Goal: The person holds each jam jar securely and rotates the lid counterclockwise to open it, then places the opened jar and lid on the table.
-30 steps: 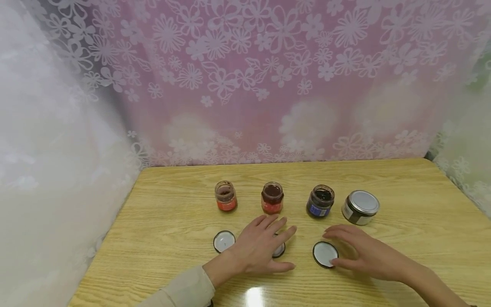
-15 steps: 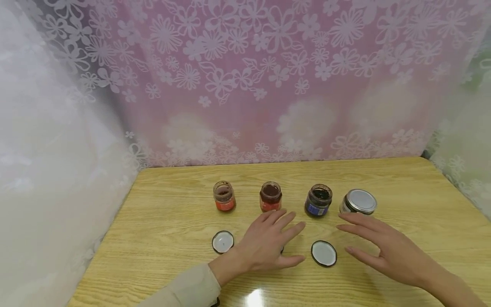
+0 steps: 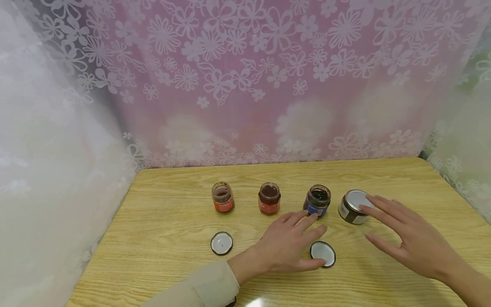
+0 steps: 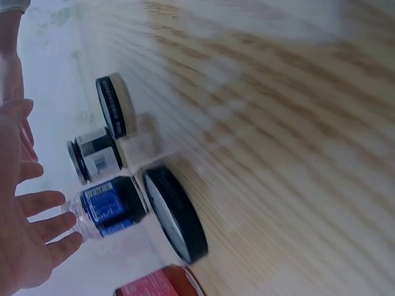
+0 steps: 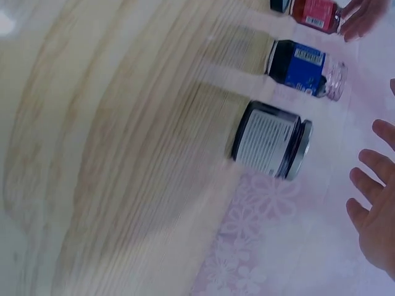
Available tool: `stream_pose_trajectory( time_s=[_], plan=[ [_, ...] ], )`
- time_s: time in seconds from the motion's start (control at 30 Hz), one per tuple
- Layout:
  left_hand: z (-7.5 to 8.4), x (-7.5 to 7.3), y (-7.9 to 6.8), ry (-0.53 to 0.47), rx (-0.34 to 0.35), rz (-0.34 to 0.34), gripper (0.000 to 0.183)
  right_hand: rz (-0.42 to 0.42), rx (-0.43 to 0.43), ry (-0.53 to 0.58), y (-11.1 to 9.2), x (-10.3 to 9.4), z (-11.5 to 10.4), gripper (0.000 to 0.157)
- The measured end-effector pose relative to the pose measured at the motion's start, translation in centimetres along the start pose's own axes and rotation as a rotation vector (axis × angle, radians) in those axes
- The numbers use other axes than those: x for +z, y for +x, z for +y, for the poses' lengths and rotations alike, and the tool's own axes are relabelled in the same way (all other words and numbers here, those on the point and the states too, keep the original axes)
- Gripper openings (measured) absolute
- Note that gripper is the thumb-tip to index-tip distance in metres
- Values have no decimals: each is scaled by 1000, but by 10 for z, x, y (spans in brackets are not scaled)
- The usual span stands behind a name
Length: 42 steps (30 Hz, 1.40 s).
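My left hand [image 3: 285,245] hovers palm down with spread fingers, holding nothing. Its thumb overlaps the edge of the right-hand black-rimmed lid [image 3: 323,254], and its fingertips overlap the base of an open blue-labelled jar [image 3: 317,204]. Beneath this hand, the middle lid [image 4: 176,216] shows in the left wrist view but is hidden in the head view. Farther right, my right hand [image 3: 416,241] is spread beside a silver-lidded jar [image 3: 352,209], two fingertips overlapping its top. In the right wrist view the same jar stands apart from those fingers [image 5: 370,185].
Two open red-labelled jars, one at left [image 3: 223,200] and one in the middle [image 3: 269,200], stand in the same row. Another upturned lid [image 3: 221,243] lies in front of the left one. The wooden table [image 3: 165,221] ends at a pink floral curtain [image 3: 245,106].
My left hand has moved right, from over the middle lid toward the right-hand lid. My right hand has left that lid's edge and moved right, up to the silver-lidded jar.
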<state>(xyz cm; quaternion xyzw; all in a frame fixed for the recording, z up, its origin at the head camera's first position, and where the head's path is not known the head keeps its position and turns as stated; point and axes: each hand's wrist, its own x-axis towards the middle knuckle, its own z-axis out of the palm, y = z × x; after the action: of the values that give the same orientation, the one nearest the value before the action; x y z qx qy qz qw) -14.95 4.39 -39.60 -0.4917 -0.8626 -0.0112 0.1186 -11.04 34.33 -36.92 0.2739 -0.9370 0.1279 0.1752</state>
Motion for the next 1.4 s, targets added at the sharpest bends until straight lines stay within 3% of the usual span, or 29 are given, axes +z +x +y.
stream_pose_trajectory(
  time_s=[0.4, 0.63, 0.77, 1.03, 1.27, 1.4],
  plan=[
    [20, 8, 34, 33, 47, -39, 67, -82, 187, 57, -14, 1, 30, 75],
    [26, 13, 52, -62, 8, -83, 69, -100, 219, 53, -19, 2, 42, 77],
    [29, 15, 61, -131, -38, -146, 72, -106, 231, 60, -21, 3, 46, 76],
    [28, 25, 75, -327, -219, -261, 72, -112, 251, 88, -23, 6, 49, 76],
    [26, 35, 86, -373, -241, -224, 71, -122, 263, 112, -23, 8, 51, 74],
    [28, 38, 91, -430, -303, -207, 75, -126, 262, 134, -23, 10, 51, 74]
  ],
)
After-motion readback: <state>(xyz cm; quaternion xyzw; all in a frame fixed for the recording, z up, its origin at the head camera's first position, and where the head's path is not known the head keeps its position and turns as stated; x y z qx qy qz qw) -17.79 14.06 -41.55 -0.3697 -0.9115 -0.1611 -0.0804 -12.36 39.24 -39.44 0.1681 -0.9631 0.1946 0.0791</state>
